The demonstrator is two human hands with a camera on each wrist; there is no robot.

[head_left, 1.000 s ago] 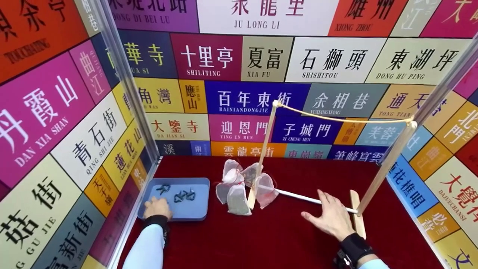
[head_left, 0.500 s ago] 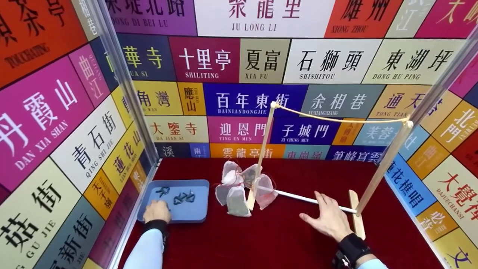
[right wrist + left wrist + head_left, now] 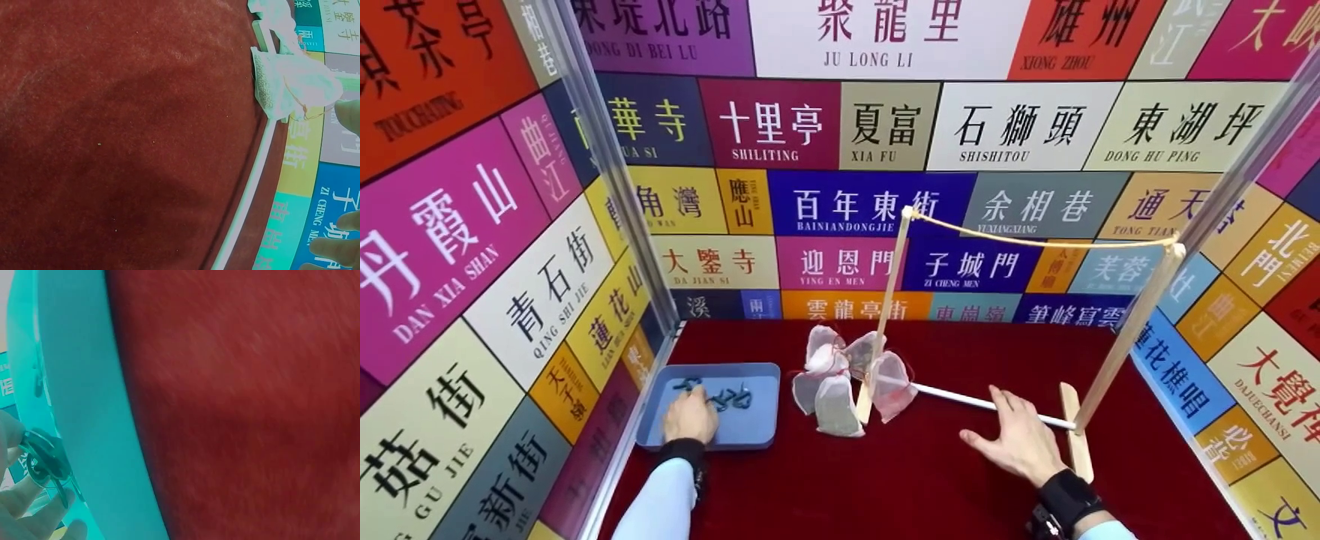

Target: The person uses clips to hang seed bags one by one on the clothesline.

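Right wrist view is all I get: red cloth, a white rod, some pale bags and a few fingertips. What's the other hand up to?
Observer: The left hand holds a dark green clip-like piece at a blue tray.
Visitor: Oh! And that white rod running off the bottom of my picture, where does it end?
Observer: By the foot of a wooden post.
Visitor: Does anything join that post up high?
Observer: Yes, a thin yellowish cord sags between its top and the top of a second post.
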